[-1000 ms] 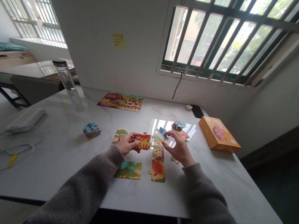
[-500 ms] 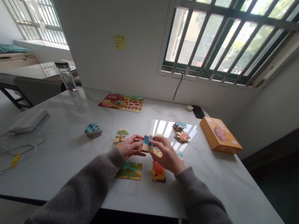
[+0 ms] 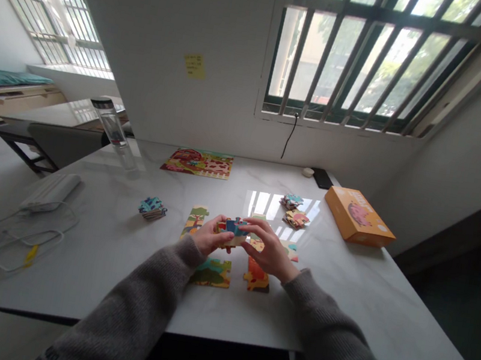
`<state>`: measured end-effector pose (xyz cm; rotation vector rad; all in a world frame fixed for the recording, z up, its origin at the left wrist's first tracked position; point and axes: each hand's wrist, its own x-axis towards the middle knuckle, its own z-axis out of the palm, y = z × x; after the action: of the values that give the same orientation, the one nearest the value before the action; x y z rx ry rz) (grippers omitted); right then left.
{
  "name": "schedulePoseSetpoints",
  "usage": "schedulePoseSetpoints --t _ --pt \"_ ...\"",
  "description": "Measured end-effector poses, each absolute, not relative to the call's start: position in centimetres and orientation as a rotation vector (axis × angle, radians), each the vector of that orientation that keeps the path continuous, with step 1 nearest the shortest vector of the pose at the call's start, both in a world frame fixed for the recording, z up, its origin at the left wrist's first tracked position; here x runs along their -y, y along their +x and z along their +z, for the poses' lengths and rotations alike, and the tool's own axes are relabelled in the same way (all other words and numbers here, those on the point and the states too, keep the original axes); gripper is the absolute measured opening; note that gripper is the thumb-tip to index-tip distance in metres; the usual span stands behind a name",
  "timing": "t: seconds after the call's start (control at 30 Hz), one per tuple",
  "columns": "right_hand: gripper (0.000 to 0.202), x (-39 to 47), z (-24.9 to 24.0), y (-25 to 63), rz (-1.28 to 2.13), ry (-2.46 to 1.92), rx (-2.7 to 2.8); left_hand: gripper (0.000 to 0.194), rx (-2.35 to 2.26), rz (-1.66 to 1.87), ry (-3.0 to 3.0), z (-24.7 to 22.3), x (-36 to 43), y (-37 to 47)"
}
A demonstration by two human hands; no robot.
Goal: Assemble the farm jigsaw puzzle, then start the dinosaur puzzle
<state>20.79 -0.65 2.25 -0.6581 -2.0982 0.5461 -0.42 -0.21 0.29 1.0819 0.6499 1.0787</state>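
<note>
Above the middle of the table, my left hand (image 3: 208,236) grips a small stack of puzzle pieces, its thumb lying across the front. The top puzzle piece (image 3: 235,228) is blue and cream. My right hand (image 3: 269,250) has its fingertips on that piece's right edge, with the thumb below. Under my hands lie a joined green puzzle section (image 3: 214,273), an orange-red puzzle section (image 3: 257,275) and a tree puzzle section (image 3: 195,220). My right hand partly covers a pale puzzle section (image 3: 292,251).
A blue puzzle stack (image 3: 152,207) sits left; two more piles (image 3: 292,201) lie right. Behind are a farm picture (image 3: 197,162) and a black phone (image 3: 321,179). An orange box (image 3: 359,217) stands at right. A glass bottle (image 3: 110,122) and white cable (image 3: 26,231) are left.
The piece in my hands has tilted, showing more of its blue part. My left thumb now lies over the front of the stack. The view has shifted slightly.
</note>
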Motion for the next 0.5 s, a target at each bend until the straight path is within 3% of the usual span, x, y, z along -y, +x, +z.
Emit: schedulePoseSetpoints --t 0.13,0.27,0.5 --pt "0.037 0.4 1.5 20.2 0.787 -0.819 1.883 0.053 -0.715 1.068 1.139 -0.2 0.1 -0.4" --pt "0.024 -0.4 0.6 20.2 1.021 -0.970 1.780 0.052 -0.673 1.009 1.037 0.1 0.2 -0.2" --pt "0.038 -0.7 0.7 20.4 1.385 -0.914 1.459 0.054 -0.638 1.013 0.908 0.3 0.0 -0.3"
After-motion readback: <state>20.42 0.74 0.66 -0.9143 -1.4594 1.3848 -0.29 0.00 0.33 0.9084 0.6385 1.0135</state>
